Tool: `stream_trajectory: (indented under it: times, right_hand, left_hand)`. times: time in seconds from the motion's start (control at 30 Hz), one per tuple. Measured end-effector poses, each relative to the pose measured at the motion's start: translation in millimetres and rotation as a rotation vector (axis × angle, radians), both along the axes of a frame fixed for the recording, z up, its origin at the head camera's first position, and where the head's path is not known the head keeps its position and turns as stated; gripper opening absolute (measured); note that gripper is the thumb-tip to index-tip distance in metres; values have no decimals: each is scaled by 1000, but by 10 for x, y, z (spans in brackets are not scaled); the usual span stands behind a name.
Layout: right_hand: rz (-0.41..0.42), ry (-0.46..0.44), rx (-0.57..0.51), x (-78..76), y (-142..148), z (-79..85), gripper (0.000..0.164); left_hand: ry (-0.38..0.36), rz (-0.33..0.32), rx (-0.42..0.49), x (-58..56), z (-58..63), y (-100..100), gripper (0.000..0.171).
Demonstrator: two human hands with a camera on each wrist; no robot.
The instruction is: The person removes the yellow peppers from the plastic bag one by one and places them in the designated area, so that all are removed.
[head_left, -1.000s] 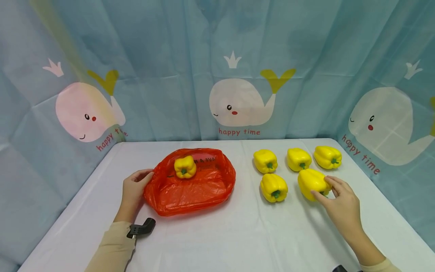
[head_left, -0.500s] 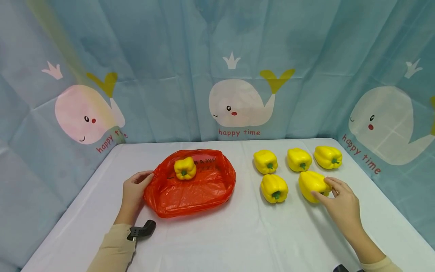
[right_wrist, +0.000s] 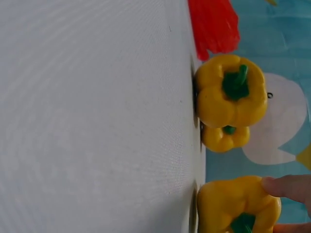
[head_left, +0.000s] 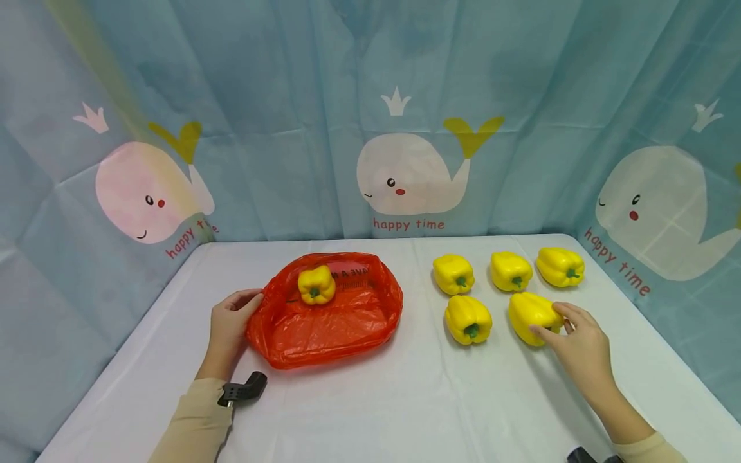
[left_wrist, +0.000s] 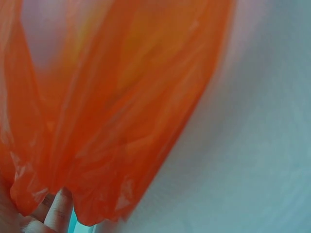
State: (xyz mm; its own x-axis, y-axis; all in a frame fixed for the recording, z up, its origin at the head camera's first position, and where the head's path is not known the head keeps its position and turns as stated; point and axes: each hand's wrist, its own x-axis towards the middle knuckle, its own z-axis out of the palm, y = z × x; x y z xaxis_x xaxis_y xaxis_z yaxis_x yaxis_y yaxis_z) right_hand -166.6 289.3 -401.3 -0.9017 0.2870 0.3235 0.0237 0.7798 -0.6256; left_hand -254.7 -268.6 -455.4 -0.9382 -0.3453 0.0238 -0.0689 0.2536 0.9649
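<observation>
A red plastic bag [head_left: 330, 331] lies spread with its mouth up on the left half of the table, and one yellow bell pepper [head_left: 316, 285] sits inside it. My left hand [head_left: 228, 328] pinches the bag's left rim; in the left wrist view, fingers [left_wrist: 59, 211] show at the bag's gathered edge. Over on the right, my right hand [head_left: 579, 347] grips another yellow bell pepper [head_left: 529, 315] between thumb and fingers, right at the tabletop. The right wrist view shows this pepper [right_wrist: 233, 201] with its green stem and a finger on its upper side.
Several more yellow peppers stand around the held one: a near one [head_left: 467, 319], a back-left one [head_left: 453, 274], a back-middle one [head_left: 511, 271] and a back-right one [head_left: 560, 267]. A white cloth covers the table [head_left: 370, 411]. A blue whale-print curtain [head_left: 278, 161] hangs behind.
The pepper in my right hand has shifted slightly down, and its stem is now hidden by the fingers in the head view. My left hand and the bag stay in place.
</observation>
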Motion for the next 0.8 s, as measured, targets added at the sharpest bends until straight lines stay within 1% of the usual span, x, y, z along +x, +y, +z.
stream_trajectory:
  times: [0.07,0.27,0.63,0.8]
  right_hand:
    - [-1,-10,-1,-1,-1,1,61]
    - [-10,-48,-18,-3,23,18,61]
    - [17,-114,-76,-18,54,10,65]
    - [26,-118,-58,-11,52,4,67]
  left_hand:
    - [-7,2,-2,-3,0,0,51]
    - [6,-6,-4,-23,15,6,50]
    - [0,-18,30,14,60,19,52]
    - [5,-15,38,28,60,25,50]
